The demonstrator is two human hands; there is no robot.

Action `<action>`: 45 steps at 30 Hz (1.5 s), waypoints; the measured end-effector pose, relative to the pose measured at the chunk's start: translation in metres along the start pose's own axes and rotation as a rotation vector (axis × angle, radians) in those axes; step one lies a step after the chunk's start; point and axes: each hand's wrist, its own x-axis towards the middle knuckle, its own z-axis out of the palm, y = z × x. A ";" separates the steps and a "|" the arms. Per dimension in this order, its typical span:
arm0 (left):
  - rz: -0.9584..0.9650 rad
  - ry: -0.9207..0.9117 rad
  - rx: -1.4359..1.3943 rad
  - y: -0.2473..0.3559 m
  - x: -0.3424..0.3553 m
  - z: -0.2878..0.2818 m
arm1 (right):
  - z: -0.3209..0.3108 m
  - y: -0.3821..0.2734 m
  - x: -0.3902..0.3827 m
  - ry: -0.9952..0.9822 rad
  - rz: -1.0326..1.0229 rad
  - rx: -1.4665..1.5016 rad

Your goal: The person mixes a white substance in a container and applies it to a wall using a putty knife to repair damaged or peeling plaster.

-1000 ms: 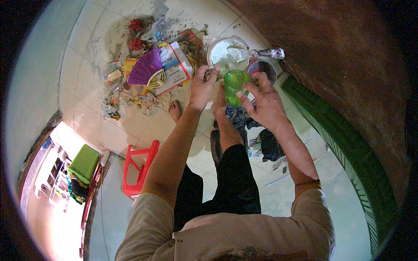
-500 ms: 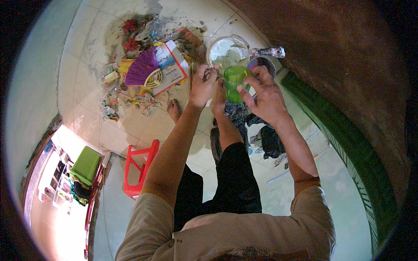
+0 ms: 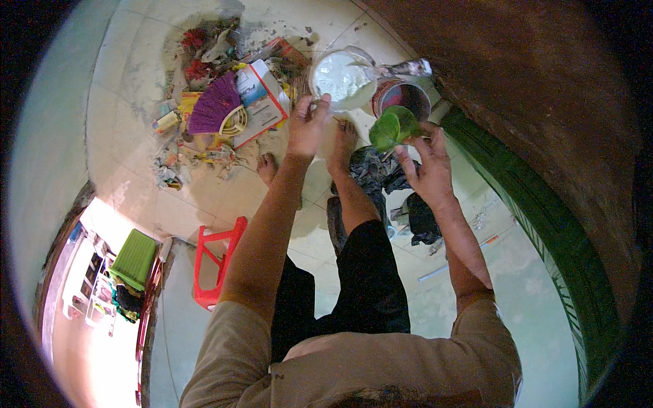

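Observation:
My left hand is closed at the near-left rim of a round clear tub, its thumb and fingers pinched there. Pale, whitish stuff fills part of that tub. My right hand grips a see-through green plastic cup, which is tilted over to the left. Whatever is inside the cup cannot be made out. Just beyond the cup stands a round bucket with a dark, reddish inside. A shiny printed packet lies at the far side, between the tub and the bucket.
Sweepings with scraps lie at the far left, with a purple hand fan and a printed box on them. Black plastic bags are by my foot. A red plastic stool is at my left, a green crate beyond it.
My right hand has tipped the green cup over and brought it slightly nearer and to the right, uncovering more of the bucket. The tub and my left hand have shifted a little left.

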 end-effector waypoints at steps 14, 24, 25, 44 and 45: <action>0.071 0.066 0.181 0.040 -0.025 -0.074 | 0.215 0.280 0.036 -0.412 0.302 -0.599; 0.048 0.143 0.113 0.099 -0.085 -0.079 | 0.133 0.140 0.042 -0.260 0.227 -0.151; 0.062 0.155 0.097 0.112 -0.096 -0.072 | 0.114 0.113 0.034 -0.134 0.099 0.041; 0.269 0.072 -0.491 0.371 -0.351 -0.129 | -0.290 -0.482 -0.038 0.022 -0.423 0.147; 0.297 0.056 -0.470 0.380 -0.356 -0.136 | -0.297 -0.500 -0.046 0.057 -0.443 0.131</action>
